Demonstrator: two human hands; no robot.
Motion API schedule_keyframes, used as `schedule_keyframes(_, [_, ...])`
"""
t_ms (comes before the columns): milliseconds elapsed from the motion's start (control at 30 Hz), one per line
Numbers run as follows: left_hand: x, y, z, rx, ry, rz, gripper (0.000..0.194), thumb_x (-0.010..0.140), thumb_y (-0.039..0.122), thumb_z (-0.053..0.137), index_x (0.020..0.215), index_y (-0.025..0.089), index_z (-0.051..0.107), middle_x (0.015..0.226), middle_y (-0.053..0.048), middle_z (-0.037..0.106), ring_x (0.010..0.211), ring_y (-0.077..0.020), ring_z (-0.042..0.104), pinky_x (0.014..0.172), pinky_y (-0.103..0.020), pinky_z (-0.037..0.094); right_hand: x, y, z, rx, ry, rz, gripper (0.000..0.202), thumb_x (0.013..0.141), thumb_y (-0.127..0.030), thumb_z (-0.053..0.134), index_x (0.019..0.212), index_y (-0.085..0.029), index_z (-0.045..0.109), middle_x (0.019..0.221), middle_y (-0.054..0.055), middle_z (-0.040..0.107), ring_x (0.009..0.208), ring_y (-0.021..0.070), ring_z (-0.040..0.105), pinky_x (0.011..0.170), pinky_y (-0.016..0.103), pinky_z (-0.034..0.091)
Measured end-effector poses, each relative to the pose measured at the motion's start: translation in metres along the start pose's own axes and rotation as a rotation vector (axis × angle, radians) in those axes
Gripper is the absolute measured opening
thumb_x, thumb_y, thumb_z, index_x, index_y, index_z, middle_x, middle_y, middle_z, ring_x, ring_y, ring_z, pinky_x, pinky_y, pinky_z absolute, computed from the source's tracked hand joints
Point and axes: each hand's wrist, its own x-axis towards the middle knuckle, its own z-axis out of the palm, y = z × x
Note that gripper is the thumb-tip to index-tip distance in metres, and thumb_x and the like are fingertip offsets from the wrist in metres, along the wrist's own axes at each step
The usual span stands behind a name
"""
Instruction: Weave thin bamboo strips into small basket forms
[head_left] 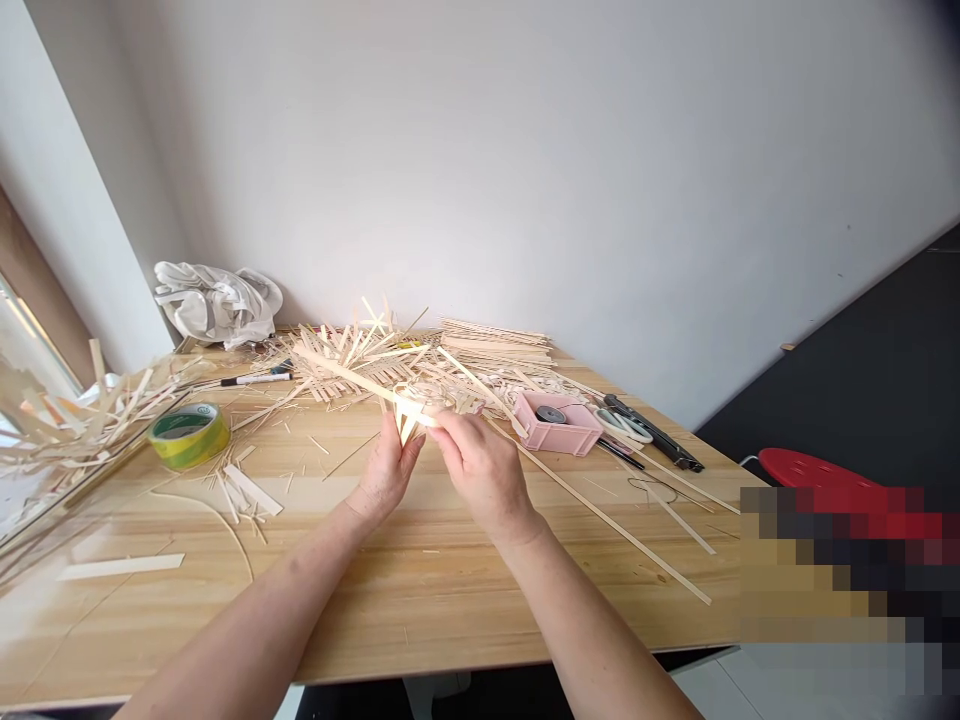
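Note:
Near the middle of the table, my left hand (385,468) is closed around the lower part of a small woven piece of pale bamboo strips (408,418). My right hand (484,468) pinches the near end of a long flat bamboo strip (352,377), which slants up and left across the top of the woven piece. Both hands are raised over the tabletop, close together. The fingers partly cover the woven piece, so its full shape is hidden.
A heap of loose strips (360,350) lies behind my hands. On the left are a roll of tape (187,436) and a marker (255,379); on the right, a pink crate (559,430), scissors (634,428) and a black tool (656,435). A white cloth bundle (217,305) sits against the wall.

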Motion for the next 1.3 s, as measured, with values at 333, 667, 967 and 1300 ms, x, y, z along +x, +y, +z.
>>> schedule_keyframes(333, [-0.001,-0.001,0.0,0.14,-0.034,-0.081,0.024,0.081,0.024,0.045,0.103,0.018,0.039,0.093,-0.007,0.059,0.085,-0.0195,0.058,0.074,-0.036,0.047,-0.006,0.004,0.012,0.054,0.04,-0.032,0.017,0.088,-0.013,0.035,0.096,-0.017,0.05,0.075,0.006,0.065,0.065,0.0173,0.062,0.056,0.025,0.043])
schedule_keyframes(667, [0.003,-0.001,-0.011,0.687,-0.139,-0.088,0.023,0.085,0.023,0.039,0.107,0.016,0.042,0.078,-0.008,0.064,0.065,-0.02,0.061,0.055,-0.028,0.042,0.0,0.002,-0.013,0.132,0.068,0.006,0.012,0.087,-0.017,0.046,0.082,-0.02,0.057,0.075,0.003,0.062,0.071,0.0144,0.059,0.063,0.024,0.044])
schedule_keyframes(967, [0.003,0.007,-0.016,0.807,-0.178,-0.012,0.024,0.085,0.015,0.035,0.108,0.016,0.044,0.078,-0.007,0.061,0.074,-0.0203,0.061,0.064,-0.028,0.043,0.023,0.001,-0.011,-0.071,-0.196,-0.083,0.016,0.084,-0.013,0.048,0.085,-0.019,0.064,0.08,0.004,0.055,0.074,0.0153,0.051,0.062,0.024,0.037])
schedule_keyframes(1300, [0.002,0.002,-0.012,0.921,-0.231,0.053,0.022,0.085,0.014,0.034,0.103,0.016,0.046,0.073,-0.006,0.058,0.072,-0.0202,0.059,0.064,-0.028,0.042,0.038,0.012,-0.021,-0.103,-0.415,-0.262,0.021,0.083,-0.011,0.05,0.065,-0.016,0.058,0.074,0.001,0.049,0.069,0.0117,0.041,0.056,0.023,0.025])
